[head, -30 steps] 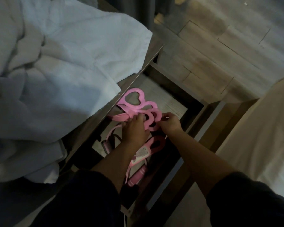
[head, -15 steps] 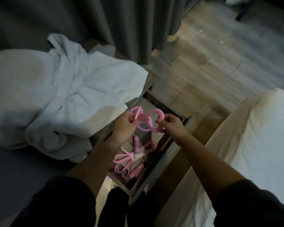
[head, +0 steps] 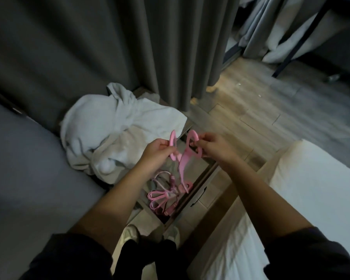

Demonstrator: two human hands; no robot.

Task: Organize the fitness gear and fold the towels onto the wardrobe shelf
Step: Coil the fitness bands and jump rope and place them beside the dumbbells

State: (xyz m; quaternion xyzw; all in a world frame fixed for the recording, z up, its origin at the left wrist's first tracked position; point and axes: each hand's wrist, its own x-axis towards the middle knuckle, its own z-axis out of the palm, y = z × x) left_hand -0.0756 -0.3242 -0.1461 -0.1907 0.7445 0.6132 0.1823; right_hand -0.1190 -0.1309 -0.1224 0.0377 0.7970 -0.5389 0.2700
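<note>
Head view: my left hand (head: 158, 153) pinches one loop of the pink band (head: 181, 166) between thumb and fingers. My right hand (head: 212, 147) pinches the heart-shaped loop beside it. Both hands are closed on the band and nothing else.

A second ago both hands were low in the open drawer (head: 206, 184), with the band bunched between them. Half a second ago it was clear of the drawer but still bunched. Now the hands are higher and further apart, so the two top loops stand separate. The rest of the band hangs straight down between my wrists. Its lower end is near the drawer rim; I cannot tell whether it touches.

My view has lifted as well, and more of the grey curtain (head: 150, 47) and the wood floor (head: 271, 102) now shows.

I take this to mean the band is out and being untangled before it goes with the other gear. The pink rope (head: 160, 196) lies coiled in the drawer, untouched.

The white towels (head: 117, 126) sit in a crumpled heap on the surface left of the drawer, close to my left hand and not yet folded. No wardrobe shelf is clearly in sight.

The bed (head: 311, 188) runs along my right, beside the drawer front. By my reckoning, the task is at an early stage.
</note>
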